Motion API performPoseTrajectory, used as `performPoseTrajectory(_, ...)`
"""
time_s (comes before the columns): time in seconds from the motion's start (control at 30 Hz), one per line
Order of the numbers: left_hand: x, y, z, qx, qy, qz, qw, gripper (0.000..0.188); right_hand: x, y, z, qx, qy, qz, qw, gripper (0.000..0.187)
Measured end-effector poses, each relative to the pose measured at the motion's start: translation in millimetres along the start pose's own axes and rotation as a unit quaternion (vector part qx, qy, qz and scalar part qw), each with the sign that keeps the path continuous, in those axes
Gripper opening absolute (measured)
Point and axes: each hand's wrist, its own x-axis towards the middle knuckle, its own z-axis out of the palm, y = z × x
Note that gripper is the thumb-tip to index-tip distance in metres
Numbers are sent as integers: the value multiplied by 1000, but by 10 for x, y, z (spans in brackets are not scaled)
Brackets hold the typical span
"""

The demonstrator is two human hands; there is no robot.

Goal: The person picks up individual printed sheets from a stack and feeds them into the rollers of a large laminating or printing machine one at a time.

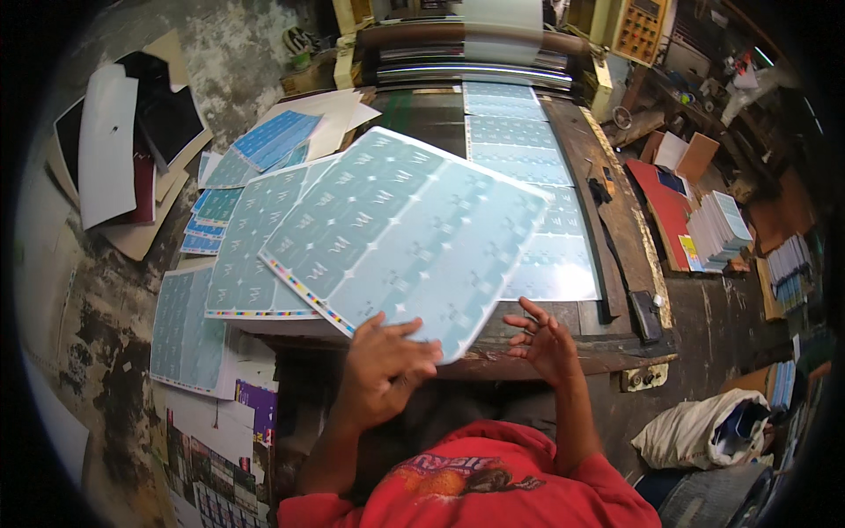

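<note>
Fingers of the left hand (pixel 387 365) lie over the near edge of a printed sheet (pixel 414 229); the thumb is hidden, so I can't tell whether that grip pinches. The right hand (pixel 547 348) hangs with fingers spread, holding nothing. The sheet slants over the paper stack (pixel 251 242) and the table (pixel 638 264), its near corner close to the table's front edge. It looks light, flexible, perhaps slick and easily creased; opposite margins seem the safest hold. Rightward, a row of sheets (pixel 515 141) reaches the rollers (pixel 414 76), so the freest room seems upward.
</note>
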Motion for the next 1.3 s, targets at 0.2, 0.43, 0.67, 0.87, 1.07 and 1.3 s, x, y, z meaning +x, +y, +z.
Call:
performPoseTrajectory(0.2,-4,216,234,89,-115,39,989,39,-94,55,-245,-9,107,74,991,41)
performPoseTrajectory(0.43,130,-247,-154,238,42,-45,969,60,-540,559,-933,52,177,143,972,36)
performPoseTrajectory(0.67,26,-566,-62,311,86,-86,943,44,-1113,901,-1118,23,241,175,954,44)
performPoseTrajectory(0.87,-27,-630,-77,305,117,-77,942,43,-1194,824,-853,60,276,199,939,44)
performPoseTrajectory(1.07,52,-556,-147,243,118,-103,957,38,-918,787,-1042,94,267,170,944,42)
performPoseTrajectory(1.3,114,-609,17,140,226,-170,949,30,-527,543,-1037,62,282,154,945,51)
